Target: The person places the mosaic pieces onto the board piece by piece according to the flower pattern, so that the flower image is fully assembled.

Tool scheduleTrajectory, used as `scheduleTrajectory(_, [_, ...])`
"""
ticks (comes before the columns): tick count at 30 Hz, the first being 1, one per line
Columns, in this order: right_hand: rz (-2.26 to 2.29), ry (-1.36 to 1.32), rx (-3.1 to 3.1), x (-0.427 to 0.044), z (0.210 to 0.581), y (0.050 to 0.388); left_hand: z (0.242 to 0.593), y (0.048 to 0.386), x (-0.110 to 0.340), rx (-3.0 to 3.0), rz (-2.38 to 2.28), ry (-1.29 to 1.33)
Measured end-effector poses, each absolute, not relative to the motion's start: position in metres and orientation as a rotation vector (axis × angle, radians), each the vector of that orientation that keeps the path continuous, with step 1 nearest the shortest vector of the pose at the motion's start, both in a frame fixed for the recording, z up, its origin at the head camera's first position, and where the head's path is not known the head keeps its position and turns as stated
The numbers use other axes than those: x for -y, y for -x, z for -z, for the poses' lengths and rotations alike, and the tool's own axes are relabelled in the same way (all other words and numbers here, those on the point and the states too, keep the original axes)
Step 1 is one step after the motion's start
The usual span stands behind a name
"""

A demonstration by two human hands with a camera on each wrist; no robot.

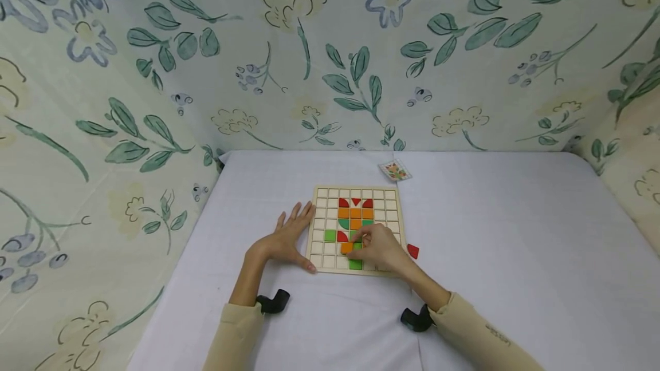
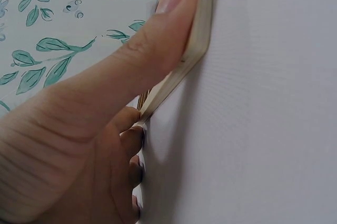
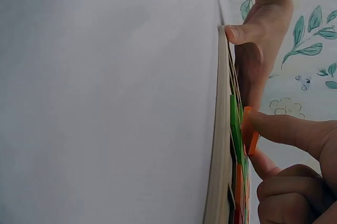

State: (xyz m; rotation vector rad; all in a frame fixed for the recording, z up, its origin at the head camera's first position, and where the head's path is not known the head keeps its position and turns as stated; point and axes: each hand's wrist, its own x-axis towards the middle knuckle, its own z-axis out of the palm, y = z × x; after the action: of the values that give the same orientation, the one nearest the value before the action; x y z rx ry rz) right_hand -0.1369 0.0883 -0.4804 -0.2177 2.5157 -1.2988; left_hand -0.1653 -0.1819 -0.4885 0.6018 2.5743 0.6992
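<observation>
A wooden grid board (image 1: 320, 261) lies on the white cloth with red, orange and green tiles in its middle squares. My left hand (image 1: 282, 243) is spread along its left side; the thumb (image 2: 152, 40) touches the near left corner and the fingertips meet the edge farther up. Over the lower middle squares, my right hand (image 1: 380, 249) pinches an orange tile (image 3: 248, 132) between thumb and finger. In the right wrist view this tile stands tilted beside a green tile (image 3: 235, 124). The right hand hides part of the board's lower right.
A red tile (image 1: 413, 251) lies on the cloth just right of the board. Behind the board is a small card (image 1: 395, 170) with a coloured tile pattern. Floral fabric (image 1: 309, 90) hangs at the back and sides of the cloth-covered table (image 1: 495, 228).
</observation>
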Motion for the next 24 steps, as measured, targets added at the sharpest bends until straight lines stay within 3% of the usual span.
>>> scheduleTrajectory(24, [1.381,0.262,-2.503,-0.088,0.49,0.137,0.49,0.166,0.184,-2.57,-0.693,-0.596])
